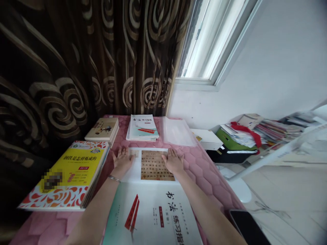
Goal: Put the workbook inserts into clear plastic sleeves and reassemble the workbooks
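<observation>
A calligraphy booklet with a white and pale green cover and a red motif lies flat before me. Beyond that cover, a white page with a brown picture of handwritten characters is spread out; I cannot tell how the two are joined. My left hand rests on the page's left edge, fingers spread. On the right edge lies my right hand, open, its thumb over the picture's corner. Neither hand grips anything.
A yellow-covered book stack and smaller tan books stand left. Ahead lie more calligraphy booklets and clear plastic sleeves. A phone is at lower right on the pink quilted cover. Papers are piled beyond.
</observation>
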`<state>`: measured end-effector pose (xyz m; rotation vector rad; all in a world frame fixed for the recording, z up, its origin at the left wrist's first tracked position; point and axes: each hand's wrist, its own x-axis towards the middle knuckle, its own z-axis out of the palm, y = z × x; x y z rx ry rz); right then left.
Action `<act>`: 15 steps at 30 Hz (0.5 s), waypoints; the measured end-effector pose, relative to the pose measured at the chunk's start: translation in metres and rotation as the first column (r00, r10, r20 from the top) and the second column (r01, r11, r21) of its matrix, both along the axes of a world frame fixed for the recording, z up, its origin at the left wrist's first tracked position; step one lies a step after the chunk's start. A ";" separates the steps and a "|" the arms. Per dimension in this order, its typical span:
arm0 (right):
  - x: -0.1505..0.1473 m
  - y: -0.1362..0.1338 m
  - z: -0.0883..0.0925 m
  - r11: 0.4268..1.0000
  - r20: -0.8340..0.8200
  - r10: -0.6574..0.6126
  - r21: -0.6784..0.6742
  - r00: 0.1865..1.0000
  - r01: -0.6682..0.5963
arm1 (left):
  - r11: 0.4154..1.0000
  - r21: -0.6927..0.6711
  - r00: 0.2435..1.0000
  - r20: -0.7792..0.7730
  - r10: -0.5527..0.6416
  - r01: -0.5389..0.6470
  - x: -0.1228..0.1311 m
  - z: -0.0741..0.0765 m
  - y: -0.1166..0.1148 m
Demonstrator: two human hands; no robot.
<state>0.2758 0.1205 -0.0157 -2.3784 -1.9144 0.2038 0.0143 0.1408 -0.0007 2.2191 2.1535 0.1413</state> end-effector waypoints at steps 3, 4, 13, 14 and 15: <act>-0.001 0.000 -0.002 1.000 0.005 -0.003 -0.012 1.000 0.003 | 1.000 0.031 1.000 -0.010 -0.002 0.002 -0.002 0.000 0.000; -0.001 0.000 -0.002 1.000 0.006 -0.003 -0.018 1.000 0.003 | 0.999 0.041 1.000 -0.019 -0.001 0.002 -0.003 0.001 -0.002; -0.016 0.000 0.017 0.996 0.088 -0.018 -0.085 0.996 0.026 | 0.991 0.056 0.987 -0.102 0.123 -0.118 -0.008 0.006 -0.067; -0.026 -0.001 0.021 0.997 0.104 -0.005 -0.081 0.995 0.013 | 0.989 0.066 0.986 -0.086 0.139 -0.134 -0.009 0.004 -0.073; -0.038 -0.002 0.025 0.997 0.114 0.024 -0.073 0.993 -0.016 | 0.986 0.076 0.986 -0.070 0.151 -0.146 -0.010 0.003 -0.078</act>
